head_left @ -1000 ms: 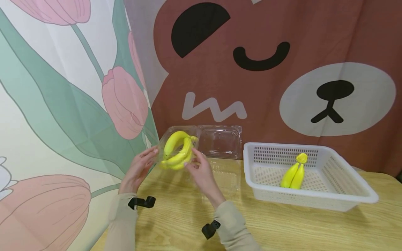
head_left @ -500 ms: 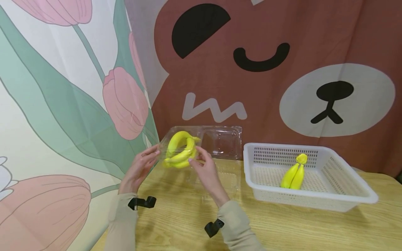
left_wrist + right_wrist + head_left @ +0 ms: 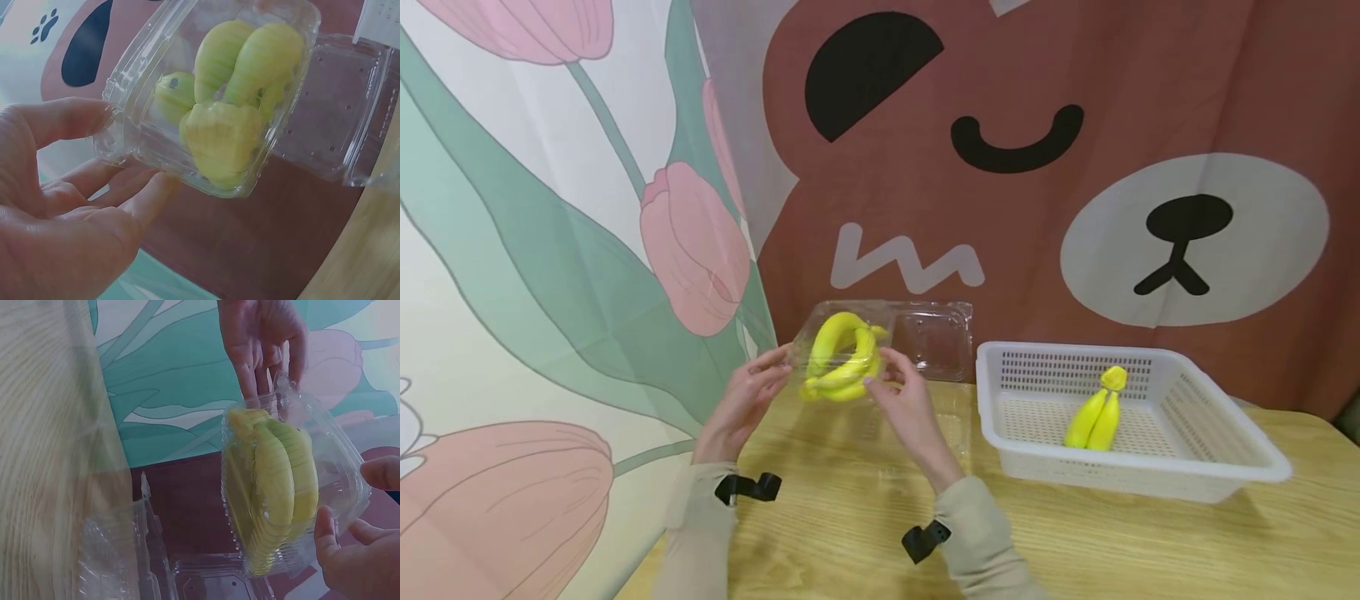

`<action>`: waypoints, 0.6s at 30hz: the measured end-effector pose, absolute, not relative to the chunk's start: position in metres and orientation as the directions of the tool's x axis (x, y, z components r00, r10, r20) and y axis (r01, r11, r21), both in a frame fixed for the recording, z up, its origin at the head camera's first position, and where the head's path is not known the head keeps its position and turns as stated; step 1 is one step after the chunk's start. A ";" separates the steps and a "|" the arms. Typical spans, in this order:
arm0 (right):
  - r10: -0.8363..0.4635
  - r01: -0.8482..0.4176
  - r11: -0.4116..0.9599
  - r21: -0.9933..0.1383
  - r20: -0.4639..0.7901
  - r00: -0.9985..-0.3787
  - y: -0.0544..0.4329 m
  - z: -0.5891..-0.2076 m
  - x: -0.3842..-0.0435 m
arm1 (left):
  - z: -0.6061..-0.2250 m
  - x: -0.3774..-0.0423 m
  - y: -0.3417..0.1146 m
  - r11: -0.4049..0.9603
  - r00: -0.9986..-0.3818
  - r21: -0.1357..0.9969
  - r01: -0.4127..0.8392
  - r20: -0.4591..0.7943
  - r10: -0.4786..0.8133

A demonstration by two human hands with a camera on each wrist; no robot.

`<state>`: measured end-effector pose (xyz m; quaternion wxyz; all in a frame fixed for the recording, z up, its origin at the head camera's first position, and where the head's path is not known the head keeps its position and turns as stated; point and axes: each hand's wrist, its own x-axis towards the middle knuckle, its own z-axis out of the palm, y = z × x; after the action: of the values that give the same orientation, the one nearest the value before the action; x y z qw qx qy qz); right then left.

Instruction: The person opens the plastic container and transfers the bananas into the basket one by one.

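Observation:
A clear plastic clamshell box (image 3: 147, 140) with yellow bananas (image 3: 831, 337) inside is held above the table between my two hands. My left hand (image 3: 741, 412) pinches its left edge between thumb and fingers, plain in the left wrist view. On the opposite side, my right hand (image 3: 913, 412) grips the box with thumb and fingers, as the right wrist view shows. The box is tilted, and its lid appears closed over the bananas. Behind and to the right, a second clear clamshell (image 3: 936, 342) stands open on the wooden table.
A white perforated plastic basket (image 3: 1112, 475) stands to the right on the table (image 3: 850, 533), with a pair of yellow bananas (image 3: 1093, 423) in it. A brown bear-print cloth (image 3: 1037, 242) hangs behind, and a tulip-print cloth (image 3: 550, 333) borders the left side.
Both hands have shifted slightly to the right, carrying the box of bananas with them. The basket and the open clamshell stay in place.

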<state>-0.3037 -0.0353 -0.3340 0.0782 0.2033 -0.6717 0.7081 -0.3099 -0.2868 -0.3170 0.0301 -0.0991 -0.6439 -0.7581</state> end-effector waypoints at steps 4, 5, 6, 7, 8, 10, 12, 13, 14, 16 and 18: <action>-0.154 -0.388 -0.084 -0.918 0.396 -0.905 -0.029 -0.333 -0.305 | -0.317 -0.311 -0.279 -0.150 -0.981 0.974 0.170 0.182 0.073; -0.149 -0.390 -0.082 -0.917 0.398 -0.905 -0.027 -0.332 -0.305 | -0.316 -0.311 -0.277 -0.145 -0.981 0.975 0.169 0.181 0.072; -0.143 -0.396 -0.074 -0.915 0.403 -0.904 -0.025 -0.331 -0.305 | -0.316 -0.311 -0.275 -0.138 -0.981 0.975 0.171 0.182 0.067; -0.138 -0.402 -0.069 -0.913 0.408 -0.903 -0.024 -0.331 -0.305 | -0.316 -0.312 -0.273 -0.133 -0.981 0.976 0.174 0.184 0.063; -0.134 -0.407 -0.064 -0.911 0.412 -0.901 -0.022 -0.330 -0.304 | -0.316 -0.312 -0.271 -0.134 -0.981 0.975 0.178 0.187 0.058; -0.126 -0.413 -0.056 -0.909 0.416 -0.900 -0.018 -0.331 -0.304 | -0.317 -0.312 -0.266 -0.136 -0.980 0.973 0.186 0.194 0.053; -0.120 -0.416 -0.052 -0.908 0.419 -0.900 -0.014 -0.331 -0.304 | -0.317 -0.313 -0.261 -0.146 -0.979 0.970 0.193 0.201 0.041; -0.119 -0.415 -0.051 -0.908 0.418 -0.901 -0.012 -0.332 -0.304 | -0.317 -0.313 -0.258 -0.150 -0.979 0.969 0.195 0.202 0.038; -0.116 -0.415 -0.045 -0.909 0.417 -0.901 -0.009 -0.332 -0.305 | -0.317 -0.313 -0.256 -0.154 -0.978 0.968 0.197 0.205 0.040; -0.109 -0.409 -0.033 -0.912 0.410 -0.906 -0.005 -0.332 -0.305 | -0.317 -0.314 -0.251 -0.156 -0.979 0.968 0.194 0.202 0.039; -0.103 -0.408 -0.014 -0.913 0.407 -0.908 0.000 -0.332 -0.304 | -0.317 -0.314 -0.247 -0.149 -0.978 0.969 0.195 0.204 0.044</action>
<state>-0.3042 -0.0001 -0.3316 0.1108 0.1840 -0.6934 0.6878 -0.3142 -0.2472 -0.3174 0.0502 -0.0920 -0.6504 -0.7524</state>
